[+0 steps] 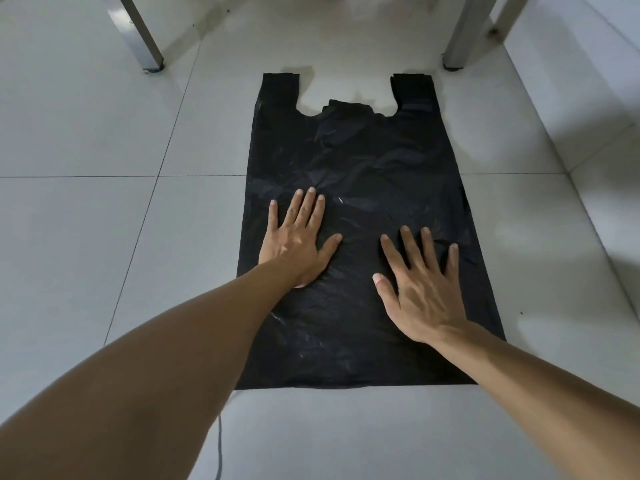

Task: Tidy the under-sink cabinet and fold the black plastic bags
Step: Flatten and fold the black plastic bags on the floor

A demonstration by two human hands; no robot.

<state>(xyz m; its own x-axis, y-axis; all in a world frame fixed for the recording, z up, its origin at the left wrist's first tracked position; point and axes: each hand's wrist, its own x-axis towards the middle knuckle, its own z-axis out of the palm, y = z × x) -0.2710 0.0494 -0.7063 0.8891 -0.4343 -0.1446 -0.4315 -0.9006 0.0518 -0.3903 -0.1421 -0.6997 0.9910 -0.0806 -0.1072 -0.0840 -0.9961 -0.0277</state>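
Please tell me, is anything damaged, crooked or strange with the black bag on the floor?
Nothing stands out. The black bag lies spread flat on the tiled floor, only lightly wrinkled, with the left hand and right hand flat on it.

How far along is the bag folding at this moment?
Done: one black bag is spread flat on the tiled floor, handles pointing away from the person. In hand: the left hand and right hand press on it with straight fingers, seemingly smoothing it. Left: no fold is made yet. The cabinet is out of view, so its tidying cannot be judged.
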